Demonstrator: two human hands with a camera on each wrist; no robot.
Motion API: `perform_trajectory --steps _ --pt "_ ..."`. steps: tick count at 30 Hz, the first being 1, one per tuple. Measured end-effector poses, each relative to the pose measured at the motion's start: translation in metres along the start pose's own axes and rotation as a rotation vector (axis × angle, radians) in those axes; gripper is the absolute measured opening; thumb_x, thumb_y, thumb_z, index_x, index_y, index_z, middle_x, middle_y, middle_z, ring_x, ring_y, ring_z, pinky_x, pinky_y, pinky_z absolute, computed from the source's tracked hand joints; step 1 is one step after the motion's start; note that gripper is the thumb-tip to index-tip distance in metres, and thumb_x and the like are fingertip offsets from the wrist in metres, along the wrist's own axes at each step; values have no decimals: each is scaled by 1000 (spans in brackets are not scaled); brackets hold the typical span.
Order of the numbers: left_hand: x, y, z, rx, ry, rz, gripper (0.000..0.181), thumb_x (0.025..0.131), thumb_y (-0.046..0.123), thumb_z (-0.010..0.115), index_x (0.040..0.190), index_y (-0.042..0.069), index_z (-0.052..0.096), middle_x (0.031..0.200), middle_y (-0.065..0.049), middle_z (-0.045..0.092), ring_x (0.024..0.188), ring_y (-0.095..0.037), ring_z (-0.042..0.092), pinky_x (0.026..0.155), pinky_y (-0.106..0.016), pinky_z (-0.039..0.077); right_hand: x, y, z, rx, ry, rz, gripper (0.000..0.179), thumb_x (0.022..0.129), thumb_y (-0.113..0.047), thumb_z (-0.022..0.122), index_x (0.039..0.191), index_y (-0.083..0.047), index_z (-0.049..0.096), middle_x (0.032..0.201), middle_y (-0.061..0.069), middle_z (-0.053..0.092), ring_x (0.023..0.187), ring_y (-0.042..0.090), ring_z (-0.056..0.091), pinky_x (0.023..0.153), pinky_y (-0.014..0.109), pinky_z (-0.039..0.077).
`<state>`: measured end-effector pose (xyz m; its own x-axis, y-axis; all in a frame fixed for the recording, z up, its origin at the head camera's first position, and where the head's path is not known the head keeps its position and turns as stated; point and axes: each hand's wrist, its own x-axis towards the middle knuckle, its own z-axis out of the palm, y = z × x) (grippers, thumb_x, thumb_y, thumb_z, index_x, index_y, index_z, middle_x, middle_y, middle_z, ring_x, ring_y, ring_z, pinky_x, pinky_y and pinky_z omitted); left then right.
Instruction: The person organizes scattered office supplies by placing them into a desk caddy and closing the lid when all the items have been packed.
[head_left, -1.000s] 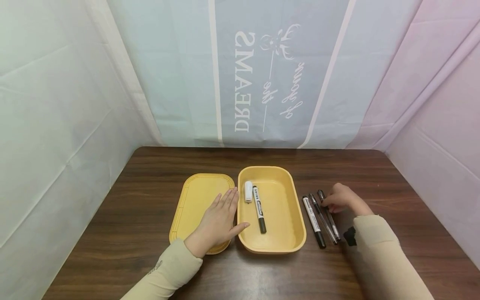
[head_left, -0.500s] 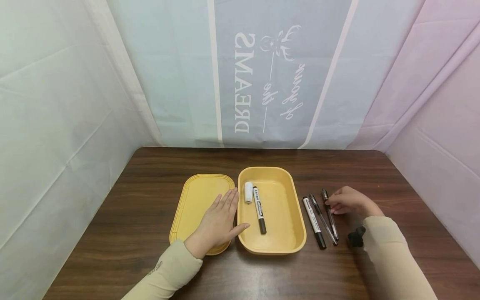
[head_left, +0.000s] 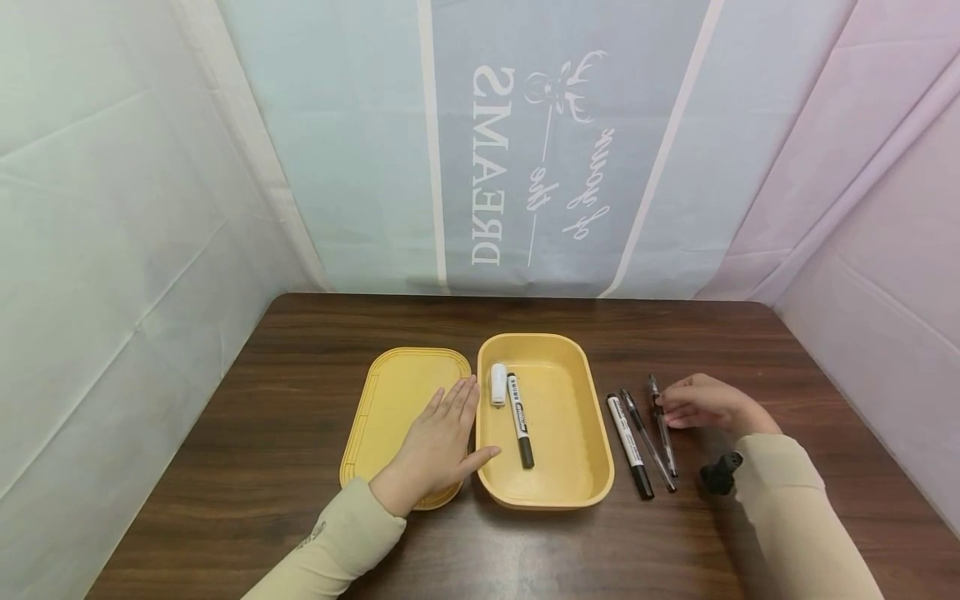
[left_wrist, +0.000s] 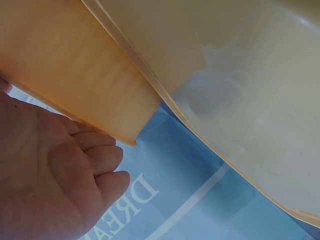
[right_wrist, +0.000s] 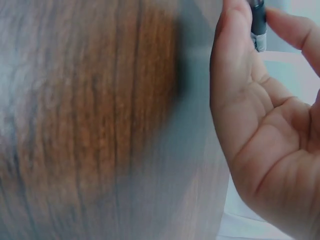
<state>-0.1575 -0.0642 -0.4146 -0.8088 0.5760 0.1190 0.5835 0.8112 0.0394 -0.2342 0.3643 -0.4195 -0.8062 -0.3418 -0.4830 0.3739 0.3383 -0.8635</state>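
Observation:
In the head view my left hand (head_left: pixel 435 442) lies with straight fingers over the yellow lid (head_left: pixel 390 417), fingertips at the left wall of the yellow box (head_left: pixel 566 417). That palm (left_wrist: pixel 45 170) shows in the left wrist view, with nothing in it. My right hand (head_left: pixel 708 403) pinches a clear-barrelled pen (head_left: pixel 666 440) near its dark upper end. The right wrist view shows the dark end of that pen (right_wrist: pixel 258 25) between thumb and finger. Left of it lie a second pen (head_left: pixel 648 440) and a black-and-white marker (head_left: pixel 630 446), roughly side by side.
Inside the box are another black-and-white marker (head_left: pixel 520 421) and a small white object (head_left: pixel 498 385). Everything stands on a dark wooden table (head_left: pixel 315 350), with a printed blue cloth (head_left: pixel 375 167) hanging behind it. A black device (head_left: pixel 720 475) sits at the right wrist.
My right hand has shifted slightly right, and the pen it pinches has moved away from the second pen at its upper end. The left hand stays in place.

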Motion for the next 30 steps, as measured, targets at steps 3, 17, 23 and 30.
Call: perform_trajectory --steps 3,17,23,30 --pt "0 0 0 0 1 -1 83 96 56 41 145 -10 28 152 -23 26 140 -32 25 113 -46 22 -1 -1 -1 42 -35 -30 22 94 -4 45 95 1 66 85 4 65 77 12 66 76 29 56" --pt "-2 1 3 10 1 -6 83 96 57 40 145 -9 28 152 -22 25 140 -32 25 113 -46 22 0 -19 2 336 -282 -183 42 101 0 29 98 -7 70 102 5 70 89 13 66 82 27 53" --pt "-2 0 4 5 3 -7 84 96 57 40 145 -9 27 152 -22 25 141 -32 24 113 -46 21 -1 -35 10 362 -298 -210 44 100 2 27 102 -4 71 100 6 70 90 14 66 82 27 53" --pt "-2 0 5 0 -1 -7 84 96 58 40 146 -9 27 153 -22 24 141 -32 24 113 -46 20 0 -52 17 297 -303 -224 43 100 1 29 101 -6 71 98 5 70 87 13 66 80 26 54"
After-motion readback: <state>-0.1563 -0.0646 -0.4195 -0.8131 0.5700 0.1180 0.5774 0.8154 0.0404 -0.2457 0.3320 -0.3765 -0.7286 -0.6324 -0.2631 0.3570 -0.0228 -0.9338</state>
